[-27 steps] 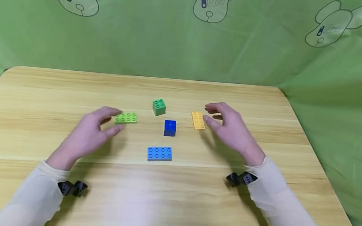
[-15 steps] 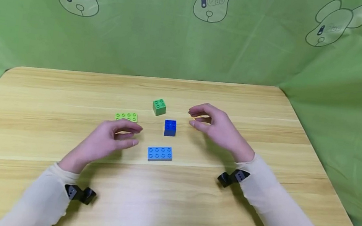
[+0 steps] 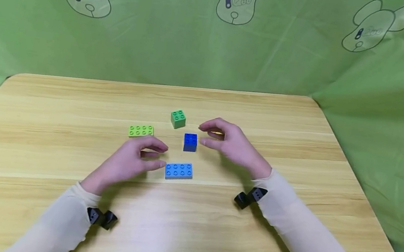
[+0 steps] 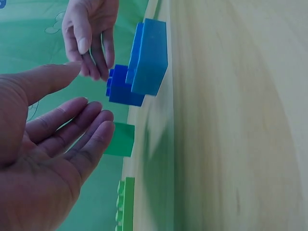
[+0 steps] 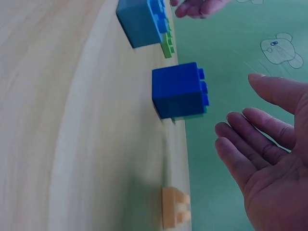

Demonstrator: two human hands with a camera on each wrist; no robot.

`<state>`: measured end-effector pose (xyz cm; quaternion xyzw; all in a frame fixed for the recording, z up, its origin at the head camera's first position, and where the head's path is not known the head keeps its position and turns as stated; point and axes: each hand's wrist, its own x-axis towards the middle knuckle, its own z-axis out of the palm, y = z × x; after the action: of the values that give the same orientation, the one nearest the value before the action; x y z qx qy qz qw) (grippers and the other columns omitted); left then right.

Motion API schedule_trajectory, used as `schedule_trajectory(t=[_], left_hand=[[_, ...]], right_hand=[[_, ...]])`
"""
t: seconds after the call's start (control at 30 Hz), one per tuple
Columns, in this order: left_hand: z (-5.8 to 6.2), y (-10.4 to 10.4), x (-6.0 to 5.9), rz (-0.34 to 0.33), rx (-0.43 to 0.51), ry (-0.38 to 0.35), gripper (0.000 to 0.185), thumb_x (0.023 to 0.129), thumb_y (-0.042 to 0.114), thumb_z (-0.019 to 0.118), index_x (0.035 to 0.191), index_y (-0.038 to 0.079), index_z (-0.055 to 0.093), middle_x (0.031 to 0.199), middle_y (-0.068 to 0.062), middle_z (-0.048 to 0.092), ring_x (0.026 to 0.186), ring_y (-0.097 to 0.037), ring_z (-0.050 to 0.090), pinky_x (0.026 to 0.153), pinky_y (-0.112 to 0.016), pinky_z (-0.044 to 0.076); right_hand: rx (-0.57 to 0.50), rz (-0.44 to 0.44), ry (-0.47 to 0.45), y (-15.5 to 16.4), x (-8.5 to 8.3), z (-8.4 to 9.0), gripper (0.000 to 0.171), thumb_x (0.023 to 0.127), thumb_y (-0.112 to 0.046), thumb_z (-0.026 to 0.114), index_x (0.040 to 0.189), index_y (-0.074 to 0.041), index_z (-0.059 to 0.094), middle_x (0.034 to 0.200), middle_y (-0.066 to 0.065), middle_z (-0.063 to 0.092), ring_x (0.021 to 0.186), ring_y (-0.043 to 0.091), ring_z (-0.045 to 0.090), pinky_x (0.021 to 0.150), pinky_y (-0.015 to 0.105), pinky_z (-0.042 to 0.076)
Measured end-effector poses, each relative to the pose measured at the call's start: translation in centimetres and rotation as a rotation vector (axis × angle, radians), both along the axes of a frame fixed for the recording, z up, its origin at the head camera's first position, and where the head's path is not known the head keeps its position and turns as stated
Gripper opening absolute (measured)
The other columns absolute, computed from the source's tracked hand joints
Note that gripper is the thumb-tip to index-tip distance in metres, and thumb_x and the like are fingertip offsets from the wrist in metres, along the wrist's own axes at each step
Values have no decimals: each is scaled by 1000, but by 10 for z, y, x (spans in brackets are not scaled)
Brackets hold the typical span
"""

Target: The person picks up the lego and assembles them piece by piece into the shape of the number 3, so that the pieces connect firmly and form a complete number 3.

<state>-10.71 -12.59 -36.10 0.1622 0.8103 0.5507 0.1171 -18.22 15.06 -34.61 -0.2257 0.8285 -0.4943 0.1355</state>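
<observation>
Blue, light and stiff, the dark blue brick (image 3: pixel 190 142) should pinch easily by its smooth sides, right hand (image 3: pixel 231 145) spread empty at its three o'clock, left hand (image 3: pixel 131 163) likewise empty

Light wooden table (image 3: pixel 302 127) carries five toy bricks: dark green square brick (image 3: pixel 178 118), lime long brick (image 3: pixel 141 131), dark blue square brick (image 3: pixel 190 142), light blue long brick (image 3: pixel 178 170), orange brick (image 5: pixel 175 207).

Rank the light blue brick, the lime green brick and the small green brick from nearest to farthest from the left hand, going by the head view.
From the left hand:
1. Light blue brick, just to the right of the fingertips, nearest the person.
2. Lime green brick, beyond the hand, slightly to its left.
3. Small green brick, farthest back, near the table's middle.
</observation>
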Motion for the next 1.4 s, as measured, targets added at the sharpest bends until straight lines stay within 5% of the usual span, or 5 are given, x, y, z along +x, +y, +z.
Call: schedule_trajectory(t=[0.53,1.4], left_hand=[[-2,19,-2,-33,-218,33,41,83,14,80,120,2,65,117,-7,63,106,-25,62,95,-39,50],[-8,28,-1,-91,-374,138,31,82,10,81,110,4,71,100,1,64,90,-16,59,83,-32,52]], right_hand=[[3,21,-52,-18,-3,-12,37,91,-8,71,125,0,60,128,12,57,121,29,55,102,37,45],[69,15,-97,-25,-4,-19,34,92,-2,66,125,-2,59,126,13,57,112,28,60,94,35,50]])
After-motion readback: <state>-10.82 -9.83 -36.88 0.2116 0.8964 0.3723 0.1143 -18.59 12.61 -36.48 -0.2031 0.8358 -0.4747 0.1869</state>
